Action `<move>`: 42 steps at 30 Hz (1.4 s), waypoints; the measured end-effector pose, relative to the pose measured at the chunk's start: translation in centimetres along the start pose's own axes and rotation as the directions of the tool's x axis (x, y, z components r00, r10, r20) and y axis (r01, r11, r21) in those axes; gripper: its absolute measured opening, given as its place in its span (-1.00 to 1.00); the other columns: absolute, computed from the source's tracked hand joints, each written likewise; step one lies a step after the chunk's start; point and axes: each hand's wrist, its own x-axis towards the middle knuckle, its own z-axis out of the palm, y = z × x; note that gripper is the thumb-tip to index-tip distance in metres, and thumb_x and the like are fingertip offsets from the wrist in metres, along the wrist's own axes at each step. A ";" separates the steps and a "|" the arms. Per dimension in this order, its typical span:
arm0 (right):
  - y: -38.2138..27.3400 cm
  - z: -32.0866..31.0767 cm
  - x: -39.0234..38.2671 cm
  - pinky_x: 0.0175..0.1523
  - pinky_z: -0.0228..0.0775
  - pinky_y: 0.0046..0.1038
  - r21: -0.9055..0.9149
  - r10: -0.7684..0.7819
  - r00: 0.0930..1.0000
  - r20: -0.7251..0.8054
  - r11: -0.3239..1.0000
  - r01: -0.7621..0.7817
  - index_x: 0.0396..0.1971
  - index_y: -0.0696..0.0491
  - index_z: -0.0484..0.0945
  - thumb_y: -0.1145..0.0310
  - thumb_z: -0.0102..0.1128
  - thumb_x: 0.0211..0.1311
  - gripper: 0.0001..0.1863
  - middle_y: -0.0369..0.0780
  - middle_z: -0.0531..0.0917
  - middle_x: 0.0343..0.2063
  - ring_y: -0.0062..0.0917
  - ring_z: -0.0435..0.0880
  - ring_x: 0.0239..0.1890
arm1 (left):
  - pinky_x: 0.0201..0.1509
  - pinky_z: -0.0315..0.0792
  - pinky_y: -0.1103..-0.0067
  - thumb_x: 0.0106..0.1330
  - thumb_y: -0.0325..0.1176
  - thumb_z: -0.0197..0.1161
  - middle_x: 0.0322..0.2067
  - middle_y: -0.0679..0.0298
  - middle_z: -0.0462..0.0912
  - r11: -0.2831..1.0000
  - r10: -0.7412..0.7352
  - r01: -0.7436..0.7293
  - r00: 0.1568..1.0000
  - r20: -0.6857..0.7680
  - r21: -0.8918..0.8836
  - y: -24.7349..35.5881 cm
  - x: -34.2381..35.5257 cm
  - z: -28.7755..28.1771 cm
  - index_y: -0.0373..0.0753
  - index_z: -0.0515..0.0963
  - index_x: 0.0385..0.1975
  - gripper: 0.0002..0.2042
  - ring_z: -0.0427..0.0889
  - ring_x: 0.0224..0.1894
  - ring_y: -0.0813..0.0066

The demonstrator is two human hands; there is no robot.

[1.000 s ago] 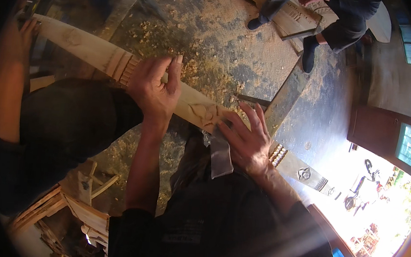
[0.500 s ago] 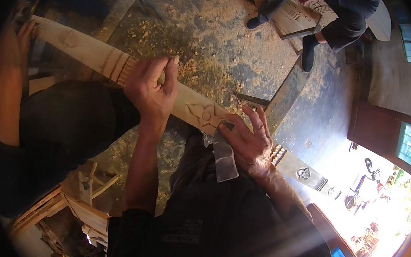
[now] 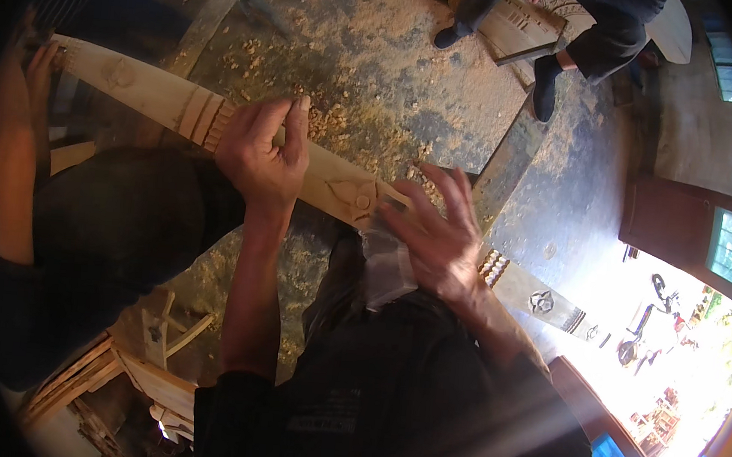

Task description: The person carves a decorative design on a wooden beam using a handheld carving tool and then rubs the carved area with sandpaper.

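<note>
A long, pale carved wooden board slants across in front of me, with a flower carved in relief and ridged bands. My left hand is closed over the board beside the ridges, its fingers curled and thumb up. At the carved flower, my right hand presses a flexible grey strip, which looks like sandpaper, against the wood. The strip's loose end hangs down towards my lap. Motion blurs the right fingertips, and its other fingers are raised and spread. The board continues beyond the right hand with beading and another flower.
Close on my left sits another person, whose hand is at the board's far left end. A second person's shoe and more carved panels are at the top. Wood shavings litter the floor. Wooden pieces lie lower left.
My right hand and the grey strip have shifted slightly left and up along the carved flower. The strip's loose end has swung left. My left hand keeps its hold on the board.
</note>
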 end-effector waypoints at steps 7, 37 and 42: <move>0.5 -2.0 -5.0 0.60 0.47 0.26 -0.183 0.039 0.992 -0.119 0.981 -0.060 0.03 -0.12 0.93 0.27 0.60 0.20 -0.64 -0.23 0.82 0.20 -0.13 0.64 0.46 | -0.22 0.60 0.31 0.41 -0.40 0.63 -0.36 0.22 0.82 0.999 -0.033 0.033 0.999 -0.010 -0.005 0.4 0.0 0.0 -0.23 0.80 -0.33 -0.88 0.77 -0.31 0.15; -2.6 2.6 0.7 0.67 0.31 0.32 0.062 -0.063 0.992 0.107 0.996 0.057 0.13 0.00 0.86 0.46 0.49 0.01 -0.44 -0.16 0.75 0.33 -0.03 0.57 0.55 | -0.25 0.59 0.31 0.39 -0.46 0.63 -0.36 0.18 0.82 1.000 0.006 -0.006 1.000 -0.020 -0.020 0.5 0.3 -0.1 -0.23 0.78 -0.31 -0.89 0.76 -0.34 0.13; -2.1 2.7 -0.7 0.67 0.32 0.32 0.054 -0.042 0.997 0.065 0.998 0.038 0.12 0.02 0.86 0.48 0.48 -0.01 -0.44 -0.15 0.76 0.27 0.02 0.55 0.55 | -0.25 0.58 0.31 0.39 -0.45 0.63 -0.37 0.18 0.81 0.999 -0.002 0.001 1.000 -0.018 -0.052 0.4 0.6 -0.2 -0.23 0.79 -0.31 -0.89 0.75 -0.33 0.13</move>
